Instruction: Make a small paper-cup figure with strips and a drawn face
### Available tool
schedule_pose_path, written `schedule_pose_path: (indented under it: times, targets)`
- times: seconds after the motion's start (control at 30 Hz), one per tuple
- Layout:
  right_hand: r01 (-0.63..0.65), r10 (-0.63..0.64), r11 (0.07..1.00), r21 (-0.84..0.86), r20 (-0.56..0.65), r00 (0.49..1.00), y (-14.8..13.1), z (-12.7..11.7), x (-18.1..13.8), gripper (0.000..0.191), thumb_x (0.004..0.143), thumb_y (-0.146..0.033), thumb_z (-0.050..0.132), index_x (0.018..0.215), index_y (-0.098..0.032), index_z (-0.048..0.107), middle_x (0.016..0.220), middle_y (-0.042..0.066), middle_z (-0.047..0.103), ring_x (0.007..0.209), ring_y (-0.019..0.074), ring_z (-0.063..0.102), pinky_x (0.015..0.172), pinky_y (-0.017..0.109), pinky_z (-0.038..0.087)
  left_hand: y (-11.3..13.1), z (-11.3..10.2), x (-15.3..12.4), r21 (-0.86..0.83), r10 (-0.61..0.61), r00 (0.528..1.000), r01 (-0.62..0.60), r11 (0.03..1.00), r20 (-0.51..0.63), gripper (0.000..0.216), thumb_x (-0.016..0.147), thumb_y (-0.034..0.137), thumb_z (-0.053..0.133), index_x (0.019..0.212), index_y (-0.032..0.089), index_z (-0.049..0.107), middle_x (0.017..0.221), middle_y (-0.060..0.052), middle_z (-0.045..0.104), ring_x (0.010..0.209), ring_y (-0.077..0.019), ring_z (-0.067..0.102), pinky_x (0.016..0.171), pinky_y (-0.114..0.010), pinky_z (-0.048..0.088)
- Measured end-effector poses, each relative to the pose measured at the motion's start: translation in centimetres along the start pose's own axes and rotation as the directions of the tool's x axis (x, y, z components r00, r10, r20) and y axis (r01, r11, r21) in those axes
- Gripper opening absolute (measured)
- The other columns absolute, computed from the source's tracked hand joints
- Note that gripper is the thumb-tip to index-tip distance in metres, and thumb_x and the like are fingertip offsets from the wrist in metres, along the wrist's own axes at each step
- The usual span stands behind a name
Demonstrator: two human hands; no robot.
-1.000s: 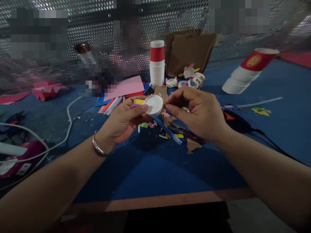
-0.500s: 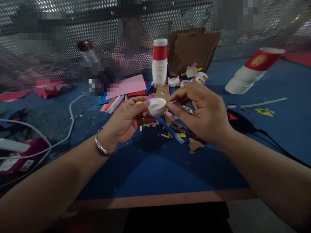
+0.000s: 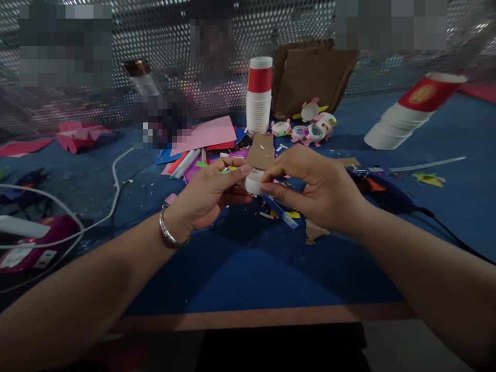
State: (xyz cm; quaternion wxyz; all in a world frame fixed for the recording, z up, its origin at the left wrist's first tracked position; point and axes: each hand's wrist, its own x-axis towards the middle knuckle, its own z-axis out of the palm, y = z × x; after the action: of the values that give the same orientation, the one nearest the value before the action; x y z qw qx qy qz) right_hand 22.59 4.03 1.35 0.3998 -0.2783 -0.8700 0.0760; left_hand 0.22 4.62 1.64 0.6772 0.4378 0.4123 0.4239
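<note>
A shallow white paper cup base [image 3: 253,183], apparently cut from a paper cup, is held above the middle of the blue table. My left hand [image 3: 211,194] grips its left side between thumb and fingers. The thumb and forefinger of my right hand [image 3: 315,186] pinch its right edge, and whether they also hold a small piece there cannot be made out. Behind the hands lies a strip of brown cardboard [image 3: 261,151]. Below them, a blue glue-stick-like strip [image 3: 284,214] rests among paper scraps.
A stack of paper cups [image 3: 259,98] stands behind, with another leaning stack [image 3: 414,111] at right. Small cup-base crafts [image 3: 310,129] sit before cardboard sheets [image 3: 313,77]. A glue gun [image 3: 387,194] with a black cord lies right. A purple power strip [image 3: 42,248] and white cable [image 3: 114,191] are left.
My right thumb and forefinger have moved left and down onto the cup base's edge, having been just apart from it. The cup base has tilted and dropped slightly.
</note>
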Motion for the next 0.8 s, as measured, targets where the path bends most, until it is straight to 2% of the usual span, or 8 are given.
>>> schedule_pose_path:
  times: [0.1, 0.37, 0.47, 0.6, 0.8]
  targets:
    - [-0.03, 0.029, 0.999, 0.029, 0.037, 0.999, -0.1, -0.1, 0.0, 0.01, 0.102, -0.027, 0.068, 0.096, -0.026, 0.075, 0.096, 0.005, 0.079, 0.093, 0.0248, 0.071, 0.086, 0.042, 0.055, -0.1, -0.3, 0.1, 0.002, -0.019, 0.999, 0.019, 1.0, 0.027, 0.03, 0.092, 0.024, 0.085, 0.114, 0.015, 0.066, 0.079, -0.001, 0.076, 0.061, -0.0108, 0.071, 0.058, -0.02, 0.063]
    - [-0.066, 0.056, 0.991, 0.112, 0.086, 0.995, -0.5, 0.0, 0.1, 0.009, 0.102, -0.026, 0.068, 0.097, -0.022, 0.076, 0.097, 0.006, 0.079, 0.094, 0.0241, 0.072, 0.086, 0.041, 0.055, 0.1, -1.2, 0.6, 0.048, -0.111, 0.98, 0.105, 0.993, 0.162, 0.029, 0.084, 0.035, 0.092, 0.093, 0.013, 0.076, 0.082, -0.002, 0.072, 0.064, -0.0086, 0.068, 0.054, -0.015, 0.057]
    - [-0.056, 0.043, 0.988, 0.147, 0.097, 0.994, -0.6, 0.1, 0.1, 0.009, 0.102, -0.026, 0.069, 0.096, -0.023, 0.075, 0.095, 0.005, 0.08, 0.092, 0.023, 0.072, 0.084, 0.039, 0.055, 0.3, -1.3, 0.6, 0.072, -0.139, 0.977, 0.129, 0.989, 0.163, 0.026, 0.082, 0.032, 0.094, 0.09, 0.013, 0.077, 0.08, -0.001, 0.069, 0.063, -0.0081, 0.065, 0.052, -0.015, 0.055]
    - [-0.049, 0.031, 0.986, 0.159, 0.113, 0.993, -0.6, 0.4, 0.0, 0.008, 0.1, -0.023, 0.07, 0.093, -0.024, 0.074, 0.093, 0.004, 0.079, 0.091, 0.0228, 0.073, 0.081, 0.039, 0.056, 0.5, -1.5, 0.6, 0.107, -0.182, 0.973, 0.167, 0.98, 0.142, 0.026, 0.082, 0.029, 0.093, 0.099, 0.013, 0.079, 0.084, -0.003, 0.071, 0.065, -0.0092, 0.065, 0.052, -0.016, 0.054]
    - [-0.052, 0.03, 0.985, 0.164, 0.136, 0.99, -0.7, 0.5, 0.0, 0.008, 0.099, -0.02, 0.069, 0.095, -0.025, 0.073, 0.093, 0.004, 0.079, 0.091, 0.0234, 0.072, 0.082, 0.041, 0.057, 0.6, -1.6, 0.7, 0.093, -0.197, 0.967, 0.184, 0.979, 0.16, 0.023, 0.081, 0.028, 0.094, 0.092, 0.013, 0.079, 0.078, -0.002, 0.071, 0.061, -0.0087, 0.065, 0.051, -0.015, 0.052]
